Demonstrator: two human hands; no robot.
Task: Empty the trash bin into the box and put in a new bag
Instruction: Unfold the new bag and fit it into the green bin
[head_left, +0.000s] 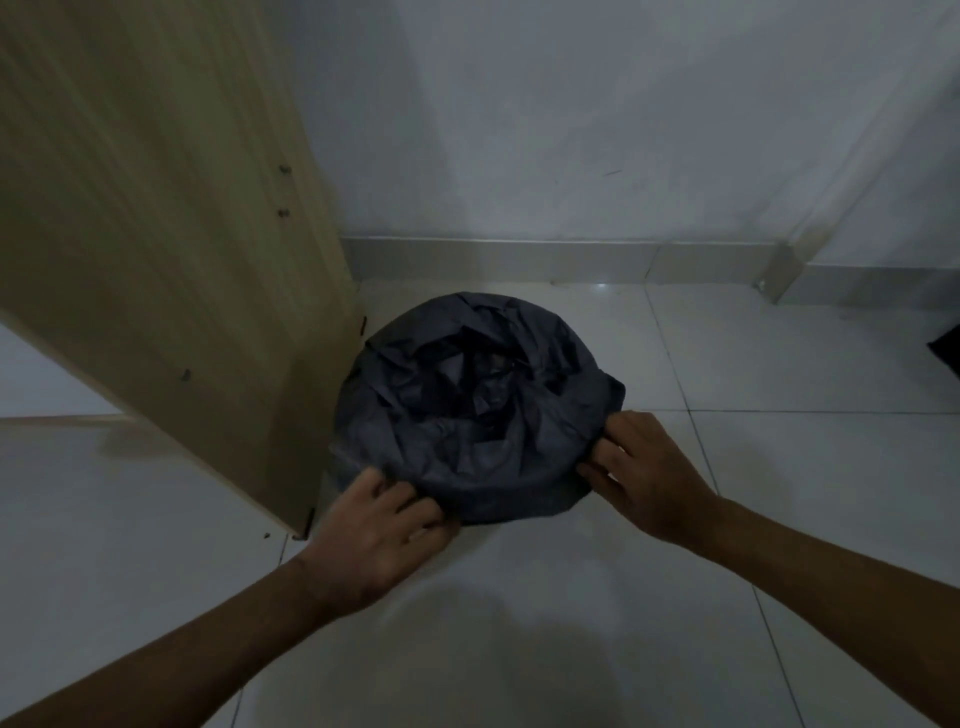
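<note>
Head view
Floor: white tiled floor (779, 493), white wall behind, wooden panel (156, 234) at left.
Trash bin: hidden under a dark bag (478, 415), standing just beside the panel.
Left hand (374, 530): pinching the bag's near-left edge.
Right hand (644, 467): pinching the bag's right edge.

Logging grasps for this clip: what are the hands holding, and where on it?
Both hands, left and right, pinch the dark trash bag at its near folded-over edge, one at each side of the bin's rim.
</note>
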